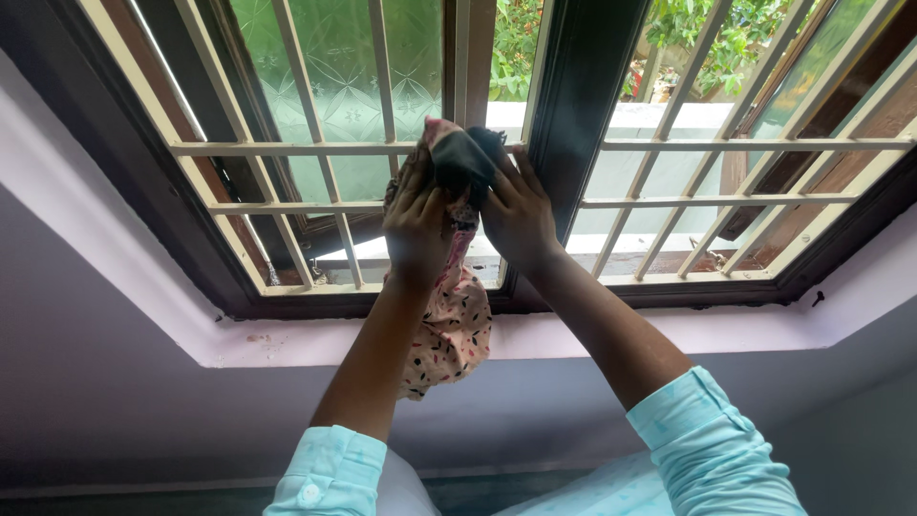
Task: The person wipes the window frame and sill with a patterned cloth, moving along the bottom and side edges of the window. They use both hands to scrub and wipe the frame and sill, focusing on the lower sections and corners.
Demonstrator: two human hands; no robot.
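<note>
Nearest the camera are two light blue sleeves (702, 440), rolled up on the forearms. Higher up, the left hand (415, 220) and the right hand (518, 215) are both closed around one patterned cloth (454, 325); its upper part is bunched between the fingers against the cream window grille (382, 148), and its pink spotted end hangs down. Behind stands the dark window frame (573, 105), then green leaves (707, 33) outside.
</note>
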